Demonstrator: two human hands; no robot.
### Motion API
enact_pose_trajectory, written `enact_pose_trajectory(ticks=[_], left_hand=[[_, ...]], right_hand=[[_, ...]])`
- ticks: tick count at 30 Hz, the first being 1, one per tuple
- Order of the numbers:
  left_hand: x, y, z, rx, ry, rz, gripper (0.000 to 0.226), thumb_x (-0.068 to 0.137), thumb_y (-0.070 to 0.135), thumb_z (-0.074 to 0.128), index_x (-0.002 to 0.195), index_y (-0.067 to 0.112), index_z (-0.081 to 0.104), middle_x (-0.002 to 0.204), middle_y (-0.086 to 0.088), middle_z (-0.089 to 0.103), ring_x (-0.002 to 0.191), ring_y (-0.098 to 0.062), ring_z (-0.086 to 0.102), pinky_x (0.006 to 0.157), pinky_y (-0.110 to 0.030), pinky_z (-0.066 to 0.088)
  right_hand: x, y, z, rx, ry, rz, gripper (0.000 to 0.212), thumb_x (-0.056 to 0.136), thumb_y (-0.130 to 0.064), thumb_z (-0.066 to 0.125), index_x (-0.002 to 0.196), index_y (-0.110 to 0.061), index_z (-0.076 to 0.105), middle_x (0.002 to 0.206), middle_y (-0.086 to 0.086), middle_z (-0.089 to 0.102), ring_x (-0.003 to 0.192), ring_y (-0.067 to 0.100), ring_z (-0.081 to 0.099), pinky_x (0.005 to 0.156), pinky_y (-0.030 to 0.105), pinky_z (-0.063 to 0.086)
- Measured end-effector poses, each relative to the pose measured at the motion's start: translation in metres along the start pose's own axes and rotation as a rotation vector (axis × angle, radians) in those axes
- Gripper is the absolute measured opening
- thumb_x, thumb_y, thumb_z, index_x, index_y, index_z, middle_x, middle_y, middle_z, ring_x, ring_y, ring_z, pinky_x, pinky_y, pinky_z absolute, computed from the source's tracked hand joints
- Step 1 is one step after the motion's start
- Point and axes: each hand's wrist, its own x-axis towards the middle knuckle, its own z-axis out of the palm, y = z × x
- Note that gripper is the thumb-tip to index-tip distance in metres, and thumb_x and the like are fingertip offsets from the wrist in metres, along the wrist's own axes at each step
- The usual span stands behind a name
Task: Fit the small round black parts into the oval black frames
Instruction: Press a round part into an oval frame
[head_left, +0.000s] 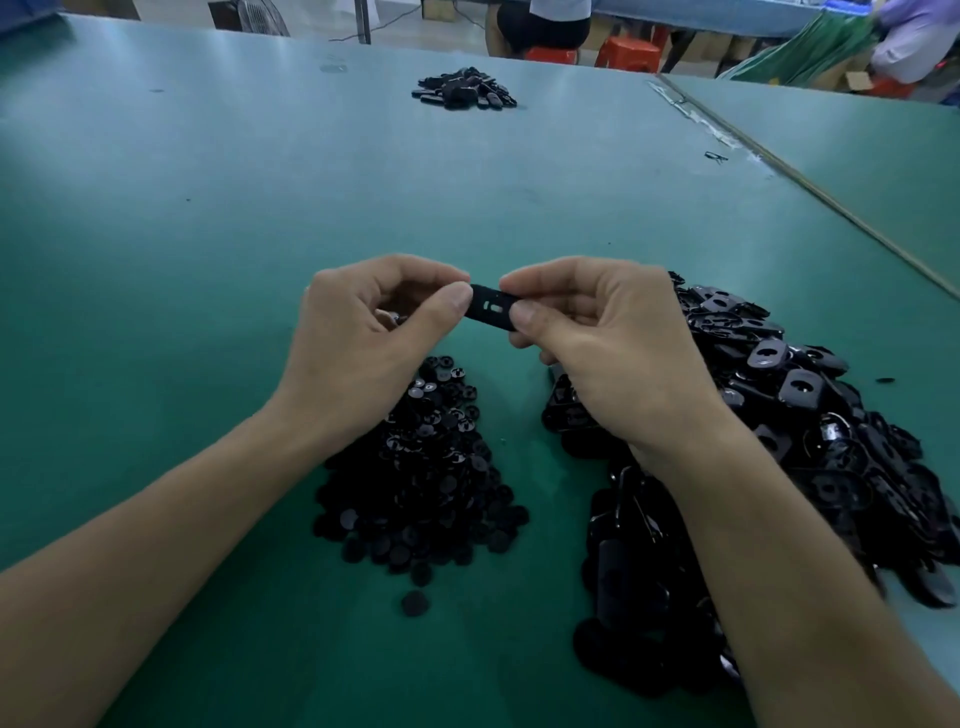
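Both hands hold one oval black frame (492, 307) above the green table, between them. My left hand (371, 332) pinches its left end with thumb and forefinger. Its right end is pinched by my right hand (605, 345). The frame's face shows a small slot. Whether a round part sits in it I cannot tell. Beneath my left wrist lies a heap of small round black parts (423, 473). A large heap of oval black frames (769, 447) spreads under and to the right of my right forearm.
A smaller pile of black pieces (464, 89) lies far back on the green table (208, 208). One round part (414, 604) sits alone near the front. A seam (810, 187) runs diagonally at the right. People and red stools are beyond the far edge.
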Motion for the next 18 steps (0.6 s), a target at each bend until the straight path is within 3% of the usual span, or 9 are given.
enact_pose_trajectory(ticks=[2,6,9,15,18], left_hand=[[-0.001,0.002,0.000,-0.034,-0.047,-0.001,0.005,0.084,0.030,0.070,0.088,0.032,0.074,0.081,-0.003,0.075,0.064,-0.012,0.059,0.057,-0.042,0.050],[-0.001,0.005,0.000,-0.090,-0.126,-0.015,0.009,0.081,0.024,0.075,0.088,0.030,0.074,0.080,0.007,0.077,0.064,-0.002,0.062,0.059,-0.021,0.046],[-0.003,0.006,0.001,-0.125,-0.138,-0.029,0.011,0.080,0.024,0.075,0.089,0.028,0.073,0.079,0.005,0.077,0.068,-0.006,0.065,0.060,-0.020,0.047],[-0.003,0.005,0.002,-0.131,-0.141,-0.032,0.006,0.079,0.026,0.075,0.084,0.027,0.073,0.076,0.007,0.076,0.067,-0.008,0.066,0.062,-0.022,0.050],[0.000,0.000,0.001,-0.135,-0.076,-0.038,0.006,0.081,0.024,0.076,0.080,0.027,0.071,0.071,0.008,0.075,0.062,-0.005,0.065,0.058,-0.018,0.050]], right_hand=[[-0.003,0.002,0.002,0.028,0.025,-0.004,0.022,0.088,-0.002,0.071,0.087,-0.023,0.074,0.076,-0.002,0.076,0.069,0.005,0.071,0.062,0.012,0.048],[-0.007,0.004,0.004,0.041,0.063,-0.039,0.017,0.084,-0.006,0.076,0.085,-0.023,0.075,0.074,-0.005,0.075,0.071,0.010,0.072,0.067,0.019,0.051],[-0.011,0.004,0.002,0.041,0.084,-0.051,0.014,0.084,-0.009,0.078,0.084,-0.023,0.076,0.074,-0.004,0.074,0.071,0.015,0.072,0.072,0.027,0.055],[-0.016,0.006,0.001,-0.051,0.088,-0.044,0.014,0.086,-0.012,0.077,0.094,-0.024,0.077,0.080,-0.006,0.074,0.072,0.010,0.073,0.071,0.025,0.056],[-0.019,0.008,0.002,-0.288,0.131,-0.103,0.017,0.083,-0.019,0.080,0.095,-0.028,0.071,0.081,-0.011,0.068,0.071,0.001,0.065,0.069,0.011,0.049]])
